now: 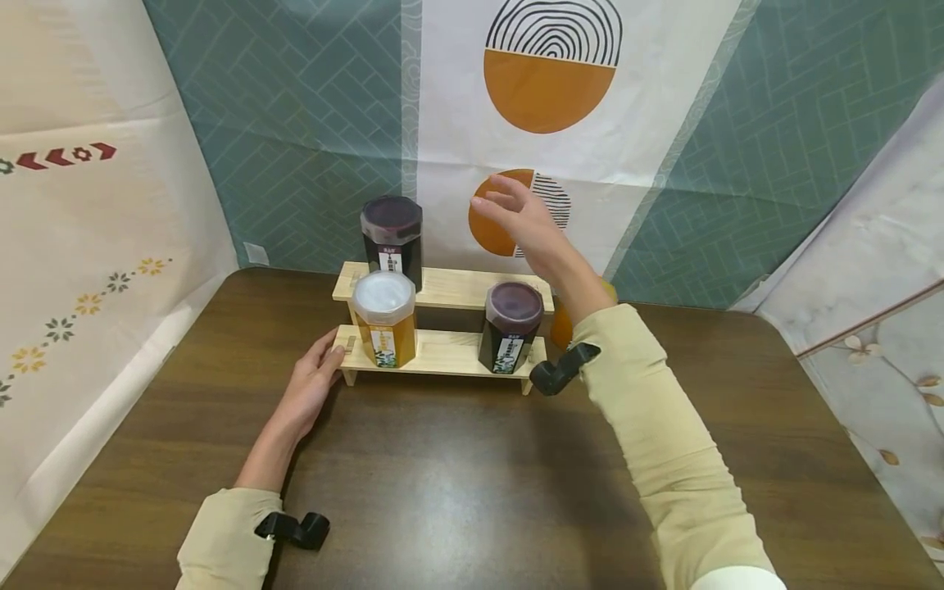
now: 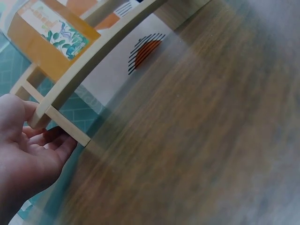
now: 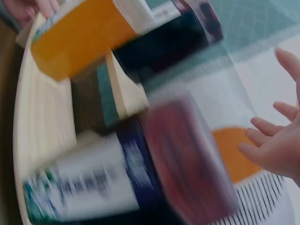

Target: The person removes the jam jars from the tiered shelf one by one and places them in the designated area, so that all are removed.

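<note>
While the left hand (image 1: 310, 381) grips the left end of a pale wooden two-tier stand (image 1: 448, 348), the right hand (image 1: 522, 217) hangs empty, fingers parted; below it, nearer it than the left, a dark, purple-lidded faceted jar (image 1: 510, 332) stands upright by the lower tier's right end.

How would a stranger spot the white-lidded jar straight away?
On the brown table stands a pale wooden two-step rack. Go to its lower step's left end, which the left hand grips. The orange jar there has a whitish lid; the rack's other two jars are dark.
</note>
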{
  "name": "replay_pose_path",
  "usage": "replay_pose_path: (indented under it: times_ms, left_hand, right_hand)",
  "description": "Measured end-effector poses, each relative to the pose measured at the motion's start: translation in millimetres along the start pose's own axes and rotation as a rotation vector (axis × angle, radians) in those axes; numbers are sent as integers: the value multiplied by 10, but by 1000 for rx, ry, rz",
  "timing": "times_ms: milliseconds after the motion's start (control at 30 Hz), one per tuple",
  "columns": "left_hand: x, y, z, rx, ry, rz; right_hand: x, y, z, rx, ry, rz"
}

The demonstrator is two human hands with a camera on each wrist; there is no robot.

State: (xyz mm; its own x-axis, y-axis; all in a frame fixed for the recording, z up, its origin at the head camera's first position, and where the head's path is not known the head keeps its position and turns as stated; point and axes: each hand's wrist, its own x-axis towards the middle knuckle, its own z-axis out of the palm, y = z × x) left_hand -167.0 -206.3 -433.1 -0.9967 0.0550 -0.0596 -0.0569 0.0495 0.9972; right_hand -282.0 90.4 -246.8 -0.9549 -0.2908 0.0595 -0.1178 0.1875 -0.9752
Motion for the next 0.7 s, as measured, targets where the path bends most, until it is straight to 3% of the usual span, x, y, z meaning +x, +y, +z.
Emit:
replay_pose_path:
  times_ms: [200,400,700]
  left_hand:
    - [14,-18,-9,-4,-1,6]
    - [9,-17,-29,-1,5,-2]
    - [12,-18,-13,-2,16,-13]
  right_hand:
    - [103,7,409,4,-15,55]
    - [173,35,777,24,-80,58]
    - [259,101,1006,10,-79,10]
